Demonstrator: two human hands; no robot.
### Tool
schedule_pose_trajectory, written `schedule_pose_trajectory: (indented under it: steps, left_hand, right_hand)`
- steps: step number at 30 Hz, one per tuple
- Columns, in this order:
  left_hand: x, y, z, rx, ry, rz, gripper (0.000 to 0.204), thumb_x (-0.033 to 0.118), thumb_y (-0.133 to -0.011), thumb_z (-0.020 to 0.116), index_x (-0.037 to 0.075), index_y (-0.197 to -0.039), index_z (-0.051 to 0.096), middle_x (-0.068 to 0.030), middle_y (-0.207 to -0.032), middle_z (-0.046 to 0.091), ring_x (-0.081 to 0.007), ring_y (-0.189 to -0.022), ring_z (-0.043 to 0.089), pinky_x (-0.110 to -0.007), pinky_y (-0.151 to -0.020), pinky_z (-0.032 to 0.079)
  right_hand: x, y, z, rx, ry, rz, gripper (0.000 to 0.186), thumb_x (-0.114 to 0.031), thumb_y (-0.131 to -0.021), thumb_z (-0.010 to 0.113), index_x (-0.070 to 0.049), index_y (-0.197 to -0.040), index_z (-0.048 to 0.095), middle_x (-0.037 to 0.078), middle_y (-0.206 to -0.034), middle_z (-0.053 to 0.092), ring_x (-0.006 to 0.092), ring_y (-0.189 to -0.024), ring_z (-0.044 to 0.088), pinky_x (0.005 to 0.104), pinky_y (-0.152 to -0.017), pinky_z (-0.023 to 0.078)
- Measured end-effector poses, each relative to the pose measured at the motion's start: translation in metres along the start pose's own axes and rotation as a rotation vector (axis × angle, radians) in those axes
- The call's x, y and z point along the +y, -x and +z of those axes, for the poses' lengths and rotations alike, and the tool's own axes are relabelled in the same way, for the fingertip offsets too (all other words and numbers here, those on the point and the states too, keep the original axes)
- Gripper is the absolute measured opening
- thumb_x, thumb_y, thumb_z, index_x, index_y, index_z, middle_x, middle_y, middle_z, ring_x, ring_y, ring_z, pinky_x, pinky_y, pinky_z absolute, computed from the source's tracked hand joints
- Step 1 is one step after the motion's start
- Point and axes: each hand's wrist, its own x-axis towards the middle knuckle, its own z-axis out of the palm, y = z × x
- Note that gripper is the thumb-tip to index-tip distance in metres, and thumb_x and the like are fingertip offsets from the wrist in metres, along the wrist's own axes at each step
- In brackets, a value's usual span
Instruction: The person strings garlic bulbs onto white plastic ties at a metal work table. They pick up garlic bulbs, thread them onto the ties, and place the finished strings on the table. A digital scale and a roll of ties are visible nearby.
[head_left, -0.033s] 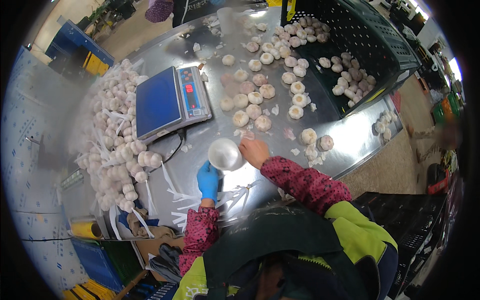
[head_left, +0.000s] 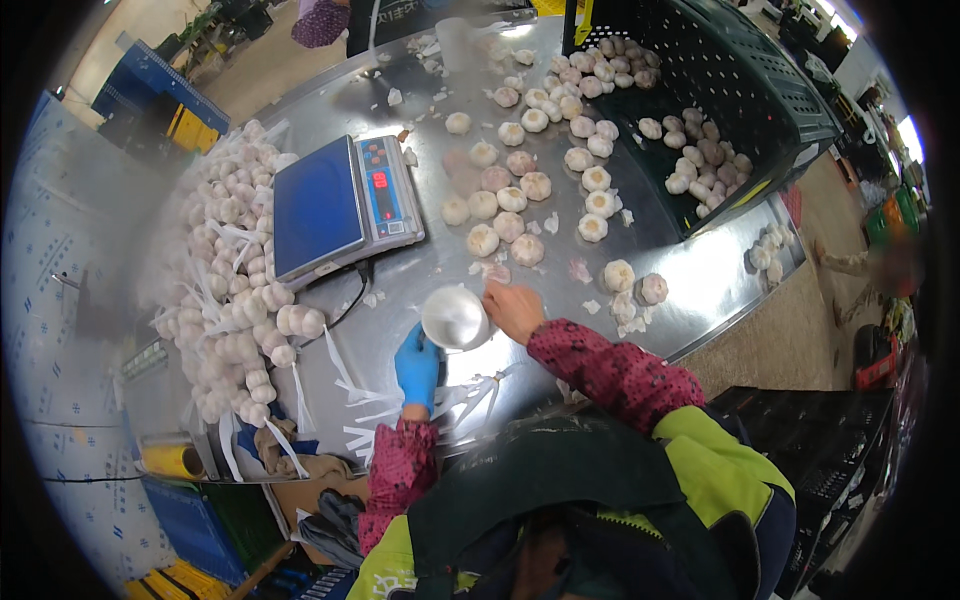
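Close to the table's near edge, a white round cup-like cylinder (head_left: 455, 318) has its mouth turned up toward me. My left hand (head_left: 417, 368), in a blue glove, grips it from its lower left side. Bare, with curled fingers, my right hand (head_left: 515, 312) is closed against the cylinder's upper right rim; what the fingertips pinch is hidden. Loose garlic bulbs (head_left: 510, 198) lie just beyond both hands, with shed skins among them. Two more bulbs (head_left: 619, 274) sit to the right of my right hand. White net strips (head_left: 375, 410) lie beside my left wrist.
A scale (head_left: 320, 208) with a blue plate stands left of centre on the metal table (head_left: 430, 95). Netted garlic (head_left: 235, 290) is heaped along the left. At the far right, a dark perforated crate (head_left: 740, 90) lies tipped with bulbs inside. Another whitish cylinder (head_left: 455, 42) stands at the back.
Both hands and the white cylinder have shifted slightly right and a little nearer to me. The grips look the same.
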Motion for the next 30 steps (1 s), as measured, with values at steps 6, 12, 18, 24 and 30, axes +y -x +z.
schedule_pose_trajectory:
  steps: [6,12,18,24,30]
  left_hand:
    - [0.121,0.074,-0.058,-0.198,0.057,0.169,0.118,0.01,-0.072,0.087,0.009,-0.162,0.01,-0.0153,-0.134,0.058,-0.0195,-0.075,0.065,-0.031,-0.069,0.055]
    - [0.052,0.044,0.01,-0.216,0.305,0.041,0.068,0.003,-0.074,0.085,-0.002,-0.135,0.055,-0.0121,-0.109,0.07,-0.0153,-0.08,0.069,-0.028,-0.067,0.056]
    - [0.067,0.074,0.021,0.089,0.242,0.022,0.066,0.007,-0.079,0.082,-0.003,-0.135,0.05,-0.01,-0.107,0.069,-0.0165,-0.091,0.068,-0.029,-0.077,0.056]
    - [0.086,0.126,0.043,0.259,0.356,-0.125,0.028,0.008,-0.096,0.064,-0.002,-0.122,0.062,-0.005,-0.102,0.07,-0.0036,-0.067,0.052,-0.02,-0.058,0.042]
    - [0.105,0.136,0.086,0.17,0.401,-0.153,0.024,0.008,-0.098,0.062,-0.001,-0.12,0.065,-0.0044,-0.098,0.072,-0.0032,-0.061,0.048,-0.019,-0.054,0.04]
  right_hand:
    - [-0.013,0.032,-0.084,-0.218,-0.209,-0.54,0.095,-0.017,-0.081,0.076,-0.014,-0.157,0.019,0.021,-0.14,0.053,0.0416,-0.116,0.06,0.0489,-0.094,0.05]
    - [-0.025,0.026,-0.05,-0.316,-0.289,-0.421,0.114,-0.018,-0.074,0.083,-0.014,-0.161,0.009,0.019,-0.144,0.052,0.0428,-0.118,0.06,0.0466,-0.097,0.049]
    - [0.029,-0.016,-0.084,-0.223,-0.383,-0.459,0.065,-0.017,-0.083,0.075,-0.006,-0.142,0.051,0.018,-0.133,0.06,0.0359,-0.102,0.064,0.0415,-0.091,0.052]
    - [0.172,-0.119,-0.173,0.534,0.162,0.182,0.045,-0.022,-0.085,0.07,0.0,-0.123,0.062,0.021,-0.126,0.061,0.0368,-0.116,0.058,0.0431,-0.102,0.045]
    - [0.204,-0.151,-0.151,0.479,-0.112,-0.187,0.043,-0.027,-0.086,0.067,-0.005,-0.123,0.062,0.02,-0.127,0.058,0.0434,-0.114,0.053,0.0503,-0.097,0.046]
